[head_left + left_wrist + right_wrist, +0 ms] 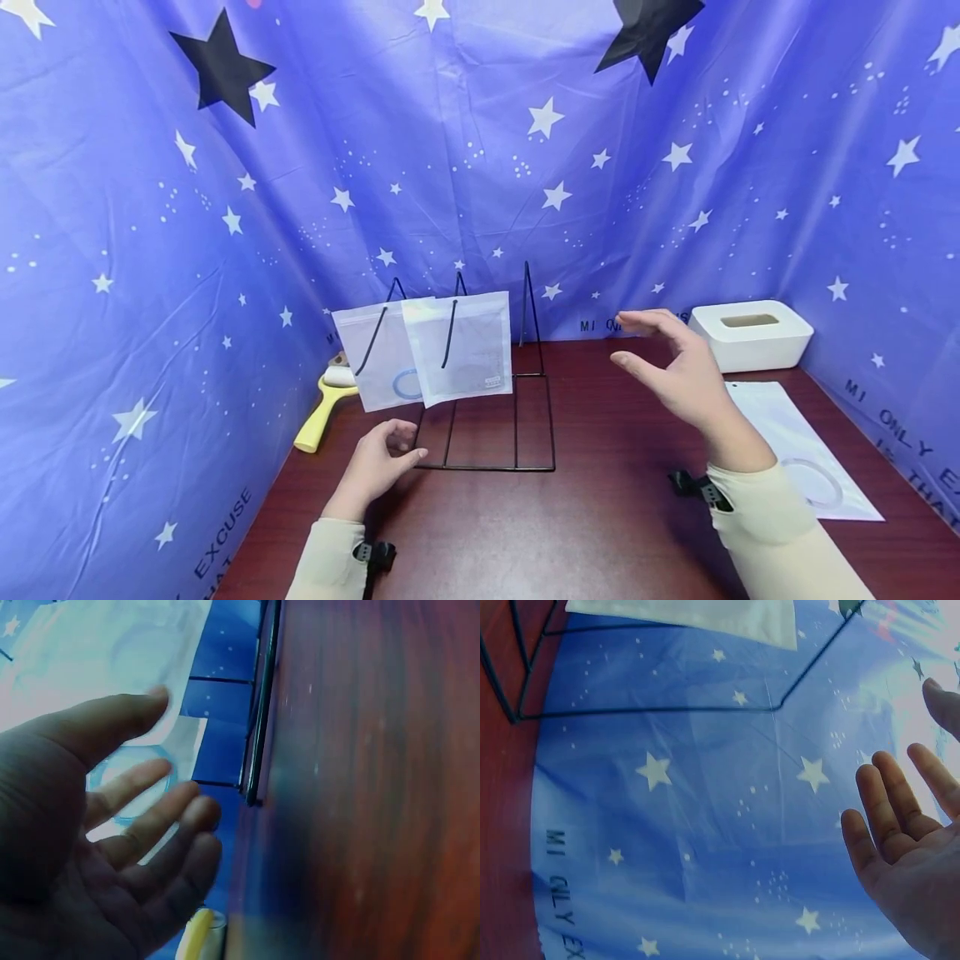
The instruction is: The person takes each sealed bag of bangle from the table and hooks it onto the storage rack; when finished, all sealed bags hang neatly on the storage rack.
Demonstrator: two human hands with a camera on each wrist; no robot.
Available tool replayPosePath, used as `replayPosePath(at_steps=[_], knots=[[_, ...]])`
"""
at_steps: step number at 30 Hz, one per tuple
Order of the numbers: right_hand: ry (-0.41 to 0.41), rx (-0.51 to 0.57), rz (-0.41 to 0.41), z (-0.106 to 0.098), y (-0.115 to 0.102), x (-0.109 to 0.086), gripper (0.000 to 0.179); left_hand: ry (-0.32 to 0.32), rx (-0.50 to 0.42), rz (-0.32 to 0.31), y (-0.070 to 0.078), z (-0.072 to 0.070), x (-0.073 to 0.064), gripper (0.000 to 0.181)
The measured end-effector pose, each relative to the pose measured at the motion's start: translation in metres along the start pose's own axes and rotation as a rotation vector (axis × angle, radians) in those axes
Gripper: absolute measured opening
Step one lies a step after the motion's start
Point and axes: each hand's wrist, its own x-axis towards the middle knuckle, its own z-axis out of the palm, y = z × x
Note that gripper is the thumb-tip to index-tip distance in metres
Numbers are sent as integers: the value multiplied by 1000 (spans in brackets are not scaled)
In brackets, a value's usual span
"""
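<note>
Two translucent white pouches hang side by side on a black wire rack point(553, 425). The left pouch point(367, 350) shows a pale blue ring inside; the right pouch point(468, 346) overlaps its edge and bears a small printed label. My left hand point(375, 462) is near the rack's front left corner, fingers relaxed and holding nothing; in the left wrist view the same hand point(112, 825) has its fingers loosely spread before the pouches. Off to the right of the rack, my right hand point(678, 375) is raised with thumb and fingers apart, nothing between them.
A third, longer white pouch point(780, 433) with a ring inside lies on the dark red table point(585, 533) at right, partly behind the right forearm. Behind it stands a white tissue box point(750, 337). A yellow-handled lint roller point(318, 421) lies left of the rack. Blue star-printed curtains point(465, 167) surround the table.
</note>
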Motion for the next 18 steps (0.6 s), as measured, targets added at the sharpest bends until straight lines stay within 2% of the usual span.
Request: replayPosePath(at_steps=[6,12,18], knots=[[47,-2,8,-25,24,1,55,-25,22,3,-7,3,0,48],[98,-24,20,-45,29,1,52,-77,46,-32,-13,6,-1,57],[127,-48,68,-56,34,1,48,-91,99,-24,-15,8,-3,59]])
